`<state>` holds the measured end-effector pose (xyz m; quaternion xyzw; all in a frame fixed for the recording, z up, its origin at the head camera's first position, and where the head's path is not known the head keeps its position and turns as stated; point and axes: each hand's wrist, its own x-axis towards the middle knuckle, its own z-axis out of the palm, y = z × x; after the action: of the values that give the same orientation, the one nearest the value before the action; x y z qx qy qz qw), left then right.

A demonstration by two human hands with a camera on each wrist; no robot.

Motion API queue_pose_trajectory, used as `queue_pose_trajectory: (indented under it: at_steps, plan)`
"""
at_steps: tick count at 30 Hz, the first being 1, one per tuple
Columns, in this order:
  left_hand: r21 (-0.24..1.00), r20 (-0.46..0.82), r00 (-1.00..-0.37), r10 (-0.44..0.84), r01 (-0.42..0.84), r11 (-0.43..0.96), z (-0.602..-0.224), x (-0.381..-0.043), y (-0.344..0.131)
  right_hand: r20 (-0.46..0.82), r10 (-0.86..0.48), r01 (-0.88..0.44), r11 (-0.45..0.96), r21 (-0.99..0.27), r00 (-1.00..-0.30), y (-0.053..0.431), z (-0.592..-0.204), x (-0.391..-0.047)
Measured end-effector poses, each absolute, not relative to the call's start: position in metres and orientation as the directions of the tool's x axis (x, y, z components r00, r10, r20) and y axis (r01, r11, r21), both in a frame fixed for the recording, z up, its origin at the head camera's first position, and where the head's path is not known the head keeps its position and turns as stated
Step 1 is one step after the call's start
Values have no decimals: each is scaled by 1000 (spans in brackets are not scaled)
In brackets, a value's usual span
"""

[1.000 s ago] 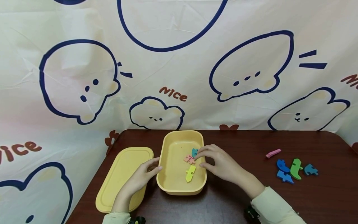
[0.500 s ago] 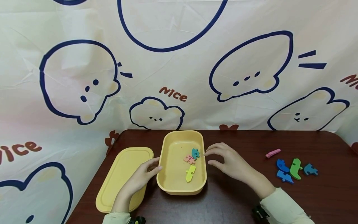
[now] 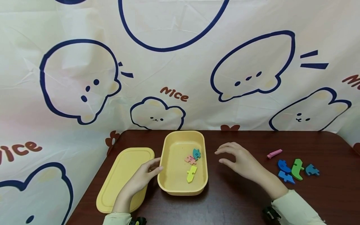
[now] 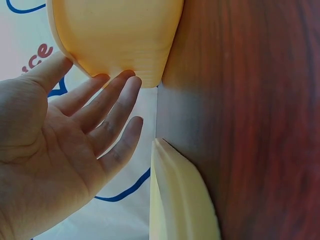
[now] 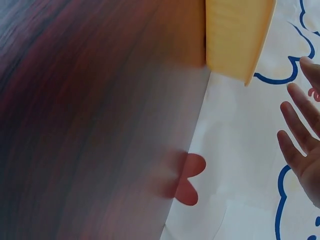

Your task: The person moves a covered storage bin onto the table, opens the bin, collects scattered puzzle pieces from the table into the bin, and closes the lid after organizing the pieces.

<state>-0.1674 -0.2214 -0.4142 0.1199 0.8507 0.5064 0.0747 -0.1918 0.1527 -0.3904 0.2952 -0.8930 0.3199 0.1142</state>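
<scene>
A yellow plastic box stands open on the table. Inside it lie a teal puzzle piece, a pink puzzle piece and a yellow puzzle piece. My left hand rests against the box's left side; in the left wrist view its fingertips meet the outer wall, the thumb at the rim. My right hand hovers to the right of the box, fingers relaxed and nothing in them. The right wrist view shows these fingers spread apart, away from the box wall.
A yellow lid lies left of the box, partly under the left forearm. On the right lie a pink stick-shaped piece, two blue puzzle pieces, a green one and a darker blue-teal one. A printed cloth hangs behind the table.
My right hand has let go of the teal puzzle piece inside the box and moved out to the right, over the table. The left hand and the box have stayed in place.
</scene>
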Motion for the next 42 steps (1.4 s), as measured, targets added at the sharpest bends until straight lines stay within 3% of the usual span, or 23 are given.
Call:
queue_pose_trajectory:
  at_steps: [18, 42]
  plan:
    - [879, 4, -959, 284, 139, 457, -415, -167, -221, 401, -414, -573, 659, -486, -817, 186, -400, -192]
    - [881, -1, -962, 274, 129, 456, -415, -167, -221, 477, -398, -596, 699, -395, -784, 225, -404, -194]
